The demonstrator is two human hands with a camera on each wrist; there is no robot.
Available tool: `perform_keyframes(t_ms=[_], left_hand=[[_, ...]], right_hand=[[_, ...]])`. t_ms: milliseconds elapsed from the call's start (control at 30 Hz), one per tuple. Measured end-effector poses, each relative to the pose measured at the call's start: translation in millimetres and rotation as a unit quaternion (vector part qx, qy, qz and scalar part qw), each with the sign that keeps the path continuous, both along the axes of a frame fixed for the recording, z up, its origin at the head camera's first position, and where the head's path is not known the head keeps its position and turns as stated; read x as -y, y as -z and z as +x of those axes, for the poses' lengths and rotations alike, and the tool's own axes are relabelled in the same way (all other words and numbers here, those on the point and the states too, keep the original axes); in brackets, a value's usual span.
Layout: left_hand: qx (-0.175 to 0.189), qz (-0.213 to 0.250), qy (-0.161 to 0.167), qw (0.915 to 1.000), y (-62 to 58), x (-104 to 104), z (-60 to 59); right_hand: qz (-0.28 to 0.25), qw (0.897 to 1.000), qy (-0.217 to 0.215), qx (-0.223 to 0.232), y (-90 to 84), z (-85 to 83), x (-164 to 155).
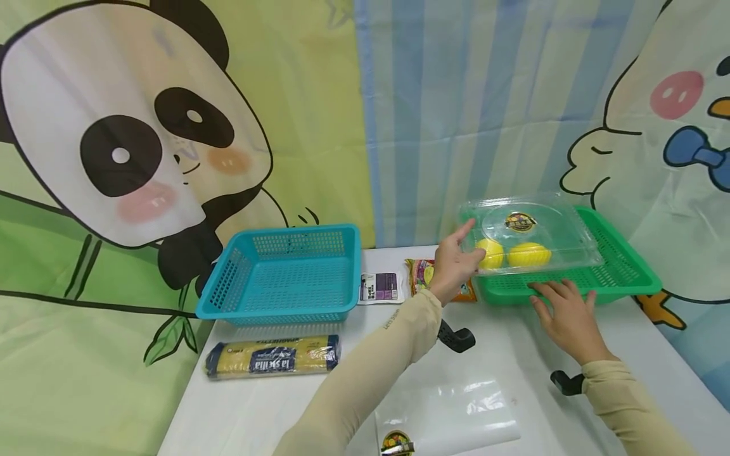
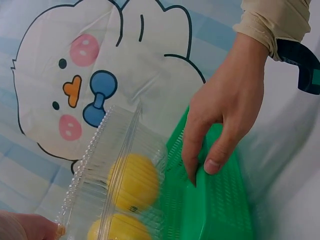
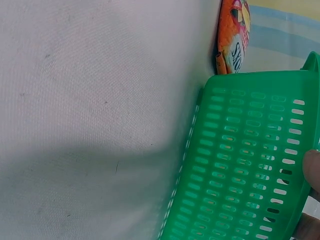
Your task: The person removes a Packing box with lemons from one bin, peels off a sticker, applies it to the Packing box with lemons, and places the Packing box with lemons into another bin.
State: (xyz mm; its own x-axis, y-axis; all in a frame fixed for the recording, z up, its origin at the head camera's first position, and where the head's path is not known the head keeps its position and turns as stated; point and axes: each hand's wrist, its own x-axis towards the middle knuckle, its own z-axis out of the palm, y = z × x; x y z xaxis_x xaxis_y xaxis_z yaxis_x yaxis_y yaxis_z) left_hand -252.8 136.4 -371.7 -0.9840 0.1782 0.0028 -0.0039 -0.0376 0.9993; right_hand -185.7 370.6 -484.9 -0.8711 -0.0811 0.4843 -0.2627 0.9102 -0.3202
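My left hand point(image 1: 454, 265) grips the left edge of a clear plastic clamshell box point(image 1: 564, 237), its index finger stretched along the side. Two yellow lemons point(image 1: 529, 254) lie inside the box, which is tilted above the green basket point(image 1: 627, 282). In the left wrist view, only part of that hand shows at the lower left, by the box's ridged edge. My right hand point(image 1: 570, 320) holds the basket's front rim; the left wrist view has its thumb outside and a finger inside. Whether the box touches the basket's floor, I cannot tell.
Left of the green basket are an orange snack packet point(image 1: 422, 272), a white pouch point(image 1: 381, 287) and a blue basket point(image 1: 291, 285). A spaghetti pack point(image 1: 274, 356) lies before the blue basket. Nearer me is a glossy plastic bag point(image 1: 450, 418). A printed curtain point(image 1: 422, 126) hangs behind.
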Motion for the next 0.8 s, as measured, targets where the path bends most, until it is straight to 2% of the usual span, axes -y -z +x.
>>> perform_keyframes(t_ms=[300,533,800], left_hand=[[0.017,-0.002,-0.009,0.9998,2.4,-17.7,-3.2],[0.006,-0.001,-0.019,0.9998,1.0,-30.4,-8.2],[0.022,-0.013,-0.033,0.9991,4.5,-44.8,-5.3]], right_hand=[[0.006,1.000,0.004,0.004,2.7,-0.5,-1.2],[0.008,1.000,0.008,0.003,-2.6,-1.8,-0.9],[0.011,1.000,0.008,0.001,-1.5,-1.1,0.6]])
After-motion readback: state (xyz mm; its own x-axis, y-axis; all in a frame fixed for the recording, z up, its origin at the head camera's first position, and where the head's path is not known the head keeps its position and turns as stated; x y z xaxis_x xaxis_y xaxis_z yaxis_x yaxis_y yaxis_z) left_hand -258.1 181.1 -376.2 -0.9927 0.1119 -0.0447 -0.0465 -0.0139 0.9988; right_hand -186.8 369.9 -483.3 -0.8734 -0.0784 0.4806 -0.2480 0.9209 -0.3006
